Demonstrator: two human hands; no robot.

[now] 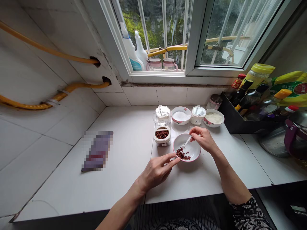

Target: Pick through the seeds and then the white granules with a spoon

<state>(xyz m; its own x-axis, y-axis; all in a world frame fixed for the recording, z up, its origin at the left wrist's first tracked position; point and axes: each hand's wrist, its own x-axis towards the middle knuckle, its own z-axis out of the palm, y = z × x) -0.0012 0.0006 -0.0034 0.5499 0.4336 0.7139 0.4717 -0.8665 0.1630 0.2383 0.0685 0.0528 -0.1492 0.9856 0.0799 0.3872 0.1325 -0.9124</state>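
A small white spoon (186, 143) is pinched in the fingers of my right hand (200, 138). Its tip reaches into a white bowl with a pink rim (196, 153), beside a heap of reddish-brown peppercorns (183, 154) on the bowl's near left side. My left hand (159, 168) has its fingers stretched out, with the tips touching the rim at the lower left; its thumb is mostly hidden. Just left of the bowl stands a seasoning jar (162, 143), its clear lid (161, 117) raised, full of similar dark peppercorns (162, 134).
Behind are a lidded white jar (198, 115), a bowl of white grains (180, 122) and a bowl of pale contents (214, 123). A black box of bottles (236, 123) and a pot (294, 140) stand right. A blurred purple packet (98, 151) lies left.
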